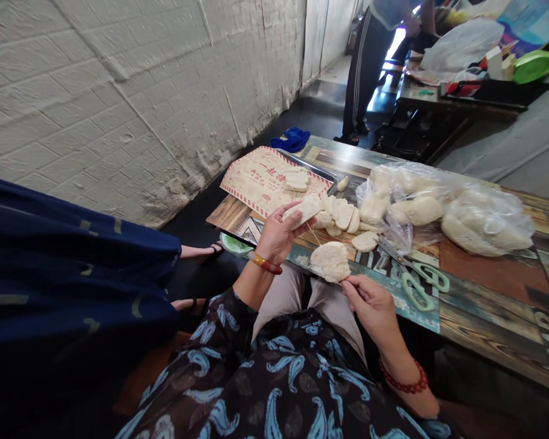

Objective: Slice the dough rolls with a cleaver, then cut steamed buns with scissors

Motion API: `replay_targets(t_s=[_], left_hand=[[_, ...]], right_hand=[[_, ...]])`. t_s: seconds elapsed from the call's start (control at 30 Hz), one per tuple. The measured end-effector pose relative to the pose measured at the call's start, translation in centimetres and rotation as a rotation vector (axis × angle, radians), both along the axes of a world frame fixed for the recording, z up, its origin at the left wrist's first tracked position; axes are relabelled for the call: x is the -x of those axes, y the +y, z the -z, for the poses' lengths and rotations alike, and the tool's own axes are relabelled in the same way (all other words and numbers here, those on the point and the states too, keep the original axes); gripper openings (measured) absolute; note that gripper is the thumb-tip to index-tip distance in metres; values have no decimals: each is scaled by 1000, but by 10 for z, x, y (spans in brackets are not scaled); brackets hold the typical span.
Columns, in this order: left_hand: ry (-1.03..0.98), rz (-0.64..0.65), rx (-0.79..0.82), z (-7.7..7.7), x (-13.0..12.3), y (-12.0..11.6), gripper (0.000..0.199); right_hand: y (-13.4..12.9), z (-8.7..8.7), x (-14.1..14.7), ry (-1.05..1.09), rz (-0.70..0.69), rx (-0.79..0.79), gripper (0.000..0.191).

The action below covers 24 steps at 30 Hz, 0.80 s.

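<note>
My left hand (274, 236) grips a pale slice of steamed bun (305, 208) between thumb and fingers. In my right hand (370, 300), thumb and fingertips pinch the lower edge of a rough, wider bun slice (329, 259), held over the table's near edge. A thin stick (312, 234) shows between the two hands; what holds it I cannot make out. Just beyond them several bun slices (344, 213) lie in an overlapping row, and one loose slice (365, 242) is nearer. Scissors (418, 281) with light green handles rest right of my right hand.
A metal tray lined with printed paper (251, 177) holds stacked slices (296, 179). Plastic bags of whole buns (487, 219) occupy the patterned table (485, 292). A blue cloth (291, 139) lies at its far end. A person in blue (73, 274) stands left; another person (363, 67) stands beyond.
</note>
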<state>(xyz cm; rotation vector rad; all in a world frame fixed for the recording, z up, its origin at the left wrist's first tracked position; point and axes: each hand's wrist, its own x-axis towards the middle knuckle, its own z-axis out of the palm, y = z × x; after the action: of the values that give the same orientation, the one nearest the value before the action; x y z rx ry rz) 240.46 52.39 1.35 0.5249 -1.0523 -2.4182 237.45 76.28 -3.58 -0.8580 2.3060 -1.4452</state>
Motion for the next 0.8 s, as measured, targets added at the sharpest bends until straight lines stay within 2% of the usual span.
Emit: replay_targets(t_s=[0.43,0.8], left_hand=[[-3,-8,17,3,-1,0,52],[11,-17,67,-1,1,7,50]], right_hand=[[-2,3,1,-44,7,19,27],[-1,4,4,-37,18,-11,28]])
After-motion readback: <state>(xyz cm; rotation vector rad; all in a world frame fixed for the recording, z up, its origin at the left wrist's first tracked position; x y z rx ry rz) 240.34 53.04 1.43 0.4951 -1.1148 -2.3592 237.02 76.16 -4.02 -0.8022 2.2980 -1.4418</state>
